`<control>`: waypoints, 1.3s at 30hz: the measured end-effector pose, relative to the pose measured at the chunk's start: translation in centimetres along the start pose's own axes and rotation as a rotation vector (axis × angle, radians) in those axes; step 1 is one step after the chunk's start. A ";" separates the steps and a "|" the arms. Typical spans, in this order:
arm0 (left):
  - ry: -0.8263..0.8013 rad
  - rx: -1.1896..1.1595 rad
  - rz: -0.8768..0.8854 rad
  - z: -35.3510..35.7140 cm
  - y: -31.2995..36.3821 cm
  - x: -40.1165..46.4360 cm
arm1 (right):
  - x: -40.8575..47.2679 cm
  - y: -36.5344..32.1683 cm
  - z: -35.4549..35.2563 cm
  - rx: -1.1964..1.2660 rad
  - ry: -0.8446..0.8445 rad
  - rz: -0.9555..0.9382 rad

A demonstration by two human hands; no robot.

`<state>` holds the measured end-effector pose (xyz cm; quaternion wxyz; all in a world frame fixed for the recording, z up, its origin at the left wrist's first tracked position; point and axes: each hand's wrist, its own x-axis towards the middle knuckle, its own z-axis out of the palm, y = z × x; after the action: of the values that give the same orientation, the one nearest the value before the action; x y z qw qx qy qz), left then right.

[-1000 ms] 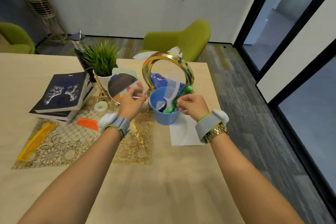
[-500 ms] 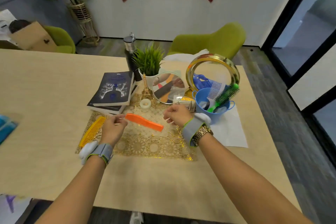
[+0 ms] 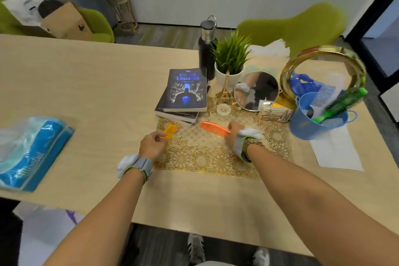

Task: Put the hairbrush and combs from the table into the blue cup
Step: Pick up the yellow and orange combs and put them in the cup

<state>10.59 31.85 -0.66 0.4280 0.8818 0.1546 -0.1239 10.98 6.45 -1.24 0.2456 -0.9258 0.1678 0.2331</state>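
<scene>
The blue cup (image 3: 311, 127) stands at the right of the table and holds a green hairbrush (image 3: 343, 103) and a white comb (image 3: 323, 96). On the gold lace mat (image 3: 207, 153) lies an orange comb (image 3: 213, 128); my right hand (image 3: 234, 134) grips its right end. My left hand (image 3: 152, 144) is closed on a yellow comb (image 3: 170, 131) at the mat's left edge, with most of that comb hidden by the fingers.
Stacked books (image 3: 183, 93), a small Eiffel tower (image 3: 224, 89), a round mirror (image 3: 257, 90), a potted plant (image 3: 231, 56), a black bottle (image 3: 207, 45) and a gold ring mirror (image 3: 323, 58) stand behind the mat. A blue plastic packet (image 3: 32, 151) lies far left. White paper (image 3: 336, 153) lies under the cup.
My right hand moved from the cup to the orange comb and took its end. My left hand passed the orange comb over and closed on the yellow comb. The view swung left.
</scene>
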 end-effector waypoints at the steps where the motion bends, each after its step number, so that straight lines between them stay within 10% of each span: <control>1: -0.008 0.023 -0.001 -0.1 -0.1 0.2 | 0.0 0.0 0.2 -0.021 0.040 0.030; 12: -0.041 0.147 0.021 0.5 -0.1 2.7 | 1.5 -0.4 0.3 -0.256 -0.035 0.179; 20: 0.034 0.350 -0.150 1.7 -0.2 4.0 | -1.4 -0.7 1.0 0.603 0.000 0.106; 31: -0.332 0.838 0.258 2.0 2.4 2.8 | -4.2 1.2 -3.3 0.782 0.203 0.013; 39: -0.660 -0.009 0.419 6.6 15.6 -2.6 | -7.8 6.8 -7.2 1.278 0.532 -0.030</control>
<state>13.54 17.04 7.44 0.4747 0.8051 -0.1741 -0.3100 4.08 -1.43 5.71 0.6966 -0.6275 0.3138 -0.1499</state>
